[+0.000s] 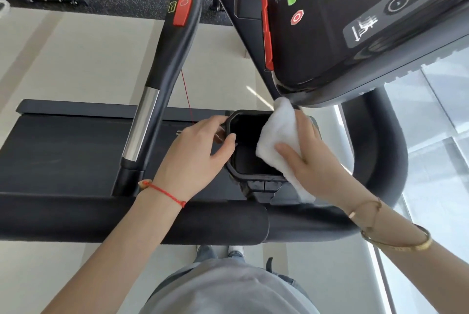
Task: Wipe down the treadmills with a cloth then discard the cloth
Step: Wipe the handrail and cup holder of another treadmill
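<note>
Right hand (312, 158) grips white cloth (279, 141), half hiding cup holder (243, 174); left hand (195, 153) pinches its rim.

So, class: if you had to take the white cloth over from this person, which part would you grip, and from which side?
Probably the free lower-left corner of the white cloth, coming from the left over the cup holder. The right hand covers the cloth's right side, thumb pinching it, while the left part drapes loosely over the holder's opening. The left hand grips the holder's left rim, so approach above it.

The console (368, 21) runs off the right edge, its print blurred.
</note>
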A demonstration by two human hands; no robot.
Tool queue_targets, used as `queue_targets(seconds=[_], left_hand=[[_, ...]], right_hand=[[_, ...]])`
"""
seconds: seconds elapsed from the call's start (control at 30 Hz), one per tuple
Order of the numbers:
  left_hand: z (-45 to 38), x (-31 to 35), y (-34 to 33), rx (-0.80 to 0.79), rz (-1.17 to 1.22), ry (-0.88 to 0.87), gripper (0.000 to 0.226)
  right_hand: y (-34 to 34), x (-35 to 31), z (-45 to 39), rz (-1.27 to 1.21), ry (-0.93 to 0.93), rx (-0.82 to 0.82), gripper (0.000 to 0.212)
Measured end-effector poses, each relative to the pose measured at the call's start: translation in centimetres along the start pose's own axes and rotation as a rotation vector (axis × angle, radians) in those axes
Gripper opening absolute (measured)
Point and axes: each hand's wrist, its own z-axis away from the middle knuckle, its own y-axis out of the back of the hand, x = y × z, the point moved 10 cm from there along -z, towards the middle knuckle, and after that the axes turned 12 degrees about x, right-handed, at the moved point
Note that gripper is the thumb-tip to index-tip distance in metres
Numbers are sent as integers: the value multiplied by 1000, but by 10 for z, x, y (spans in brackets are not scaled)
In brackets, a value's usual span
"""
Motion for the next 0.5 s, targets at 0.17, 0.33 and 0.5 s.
queue_targets(seconds=[0.17, 0.33, 0.5], left_hand=[[1, 1, -2, -17, -3, 1, 39], [1, 0, -1, -18, -3, 6, 38], [2, 1, -3, -22, -9, -3, 37]], right_hand=[[1, 4, -32, 14, -66, 21, 33], [-4, 14, 12, 99, -120, -3, 24], [-18, 5, 16, 311, -184, -214, 22]])
